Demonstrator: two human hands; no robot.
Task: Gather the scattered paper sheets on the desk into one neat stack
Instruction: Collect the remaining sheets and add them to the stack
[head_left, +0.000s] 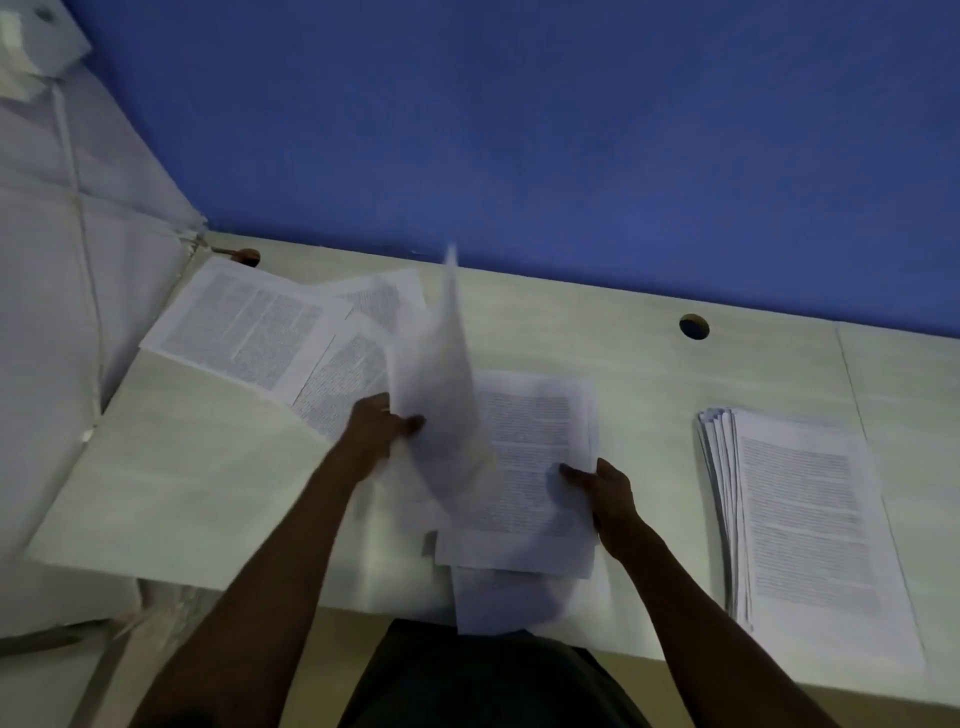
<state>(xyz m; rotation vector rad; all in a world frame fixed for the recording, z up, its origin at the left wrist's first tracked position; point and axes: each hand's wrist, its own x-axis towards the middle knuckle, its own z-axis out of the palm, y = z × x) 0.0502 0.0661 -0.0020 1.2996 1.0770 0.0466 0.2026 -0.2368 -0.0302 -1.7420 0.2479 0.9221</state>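
My left hand (376, 428) grips a white sheet (441, 384) that stands curled upright and blurred over the desk's middle. My right hand (605, 491) pinches the right edge of a small pile of printed sheets (530, 467) lying flat in front of me; a lower sheet of it hangs over the desk's front edge. Several loose printed sheets (249, 327) lie overlapping at the back left of the desk. A fanned stack of printed paper (800, 525) rests at the right.
The pale desk (197, 483) backs onto a blue partition (519, 130). Two round cable holes, one at the back left (248, 256) and one at the back right (694, 327), pierce the desk. White wrapped bundles (57, 312) stand against the desk's left side.
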